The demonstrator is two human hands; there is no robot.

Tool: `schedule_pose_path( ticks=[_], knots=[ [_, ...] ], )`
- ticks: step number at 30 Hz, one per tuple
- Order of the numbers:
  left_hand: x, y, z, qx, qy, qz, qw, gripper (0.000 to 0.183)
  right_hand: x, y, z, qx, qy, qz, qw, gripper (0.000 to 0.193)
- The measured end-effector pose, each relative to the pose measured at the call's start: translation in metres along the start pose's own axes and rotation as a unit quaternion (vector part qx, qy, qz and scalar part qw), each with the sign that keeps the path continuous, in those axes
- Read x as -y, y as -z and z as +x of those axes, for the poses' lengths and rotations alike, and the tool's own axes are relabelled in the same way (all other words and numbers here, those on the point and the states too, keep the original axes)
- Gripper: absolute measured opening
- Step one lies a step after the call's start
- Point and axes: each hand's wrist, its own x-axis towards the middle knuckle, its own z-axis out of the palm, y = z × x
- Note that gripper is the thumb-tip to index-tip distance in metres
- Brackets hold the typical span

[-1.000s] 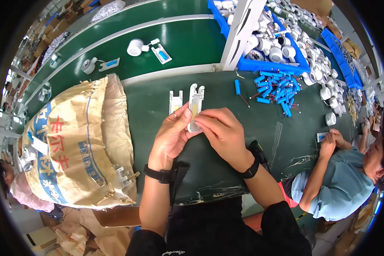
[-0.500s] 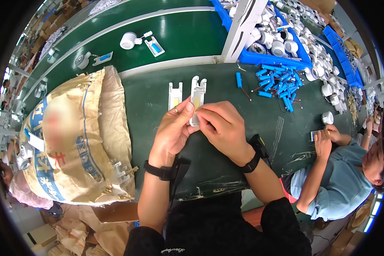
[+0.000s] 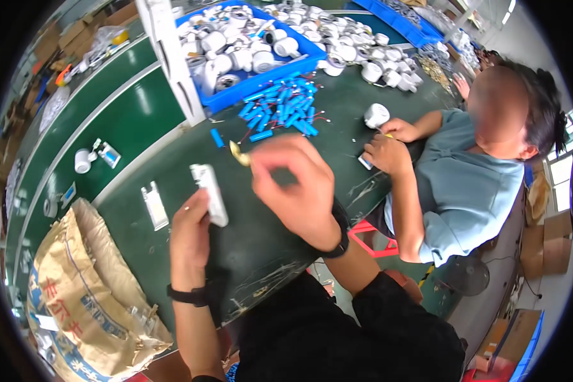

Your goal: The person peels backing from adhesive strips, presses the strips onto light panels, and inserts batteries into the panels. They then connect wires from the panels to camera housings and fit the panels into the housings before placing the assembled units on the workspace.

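My left hand (image 3: 190,242) is closed on a slim white plastic casing (image 3: 216,200), which stands tilted above the green table. In my right hand (image 3: 299,191), thumb and fingers pinch a small curled yellowish strip (image 3: 239,154). That hand is smeared by motion and is apart from the casing. To the left of my left hand, a second white casing (image 3: 154,207) with a notched end lies flat. One loose blue cylindrical battery (image 3: 217,137) rests just beyond the strip. Behind it is a heap of blue batteries (image 3: 290,105) with thin wires.
A blue crate (image 3: 261,75) full of white round-headed parts stands beyond the batteries, beside a white post (image 3: 172,63). A large woven sack (image 3: 89,286) sits at left. On the right, a co-worker in a blue top (image 3: 458,184) handles a small part near a white round piece (image 3: 376,115).
My right hand has moved off the casing, rightward, with the yellowish strip in it. My left hand still grips the casing. The whole view has swung to the right.
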Motion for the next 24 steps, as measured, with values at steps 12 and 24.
schedule_pose_path(
  ticks=[12,24],
  knots=[
    [0.073,-0.175,0.045,0.126,-0.014,0.311,0.942,0.041,-0.011,0.090,-0.136,0.053,-0.268,0.052,0.961,0.014],
    [-0.016,0.093,0.043,-0.361,-0.173,0.742,0.538,0.070,0.010,0.028,-0.137,0.100,-0.442,0.560,0.693,0.010]
  ],
)
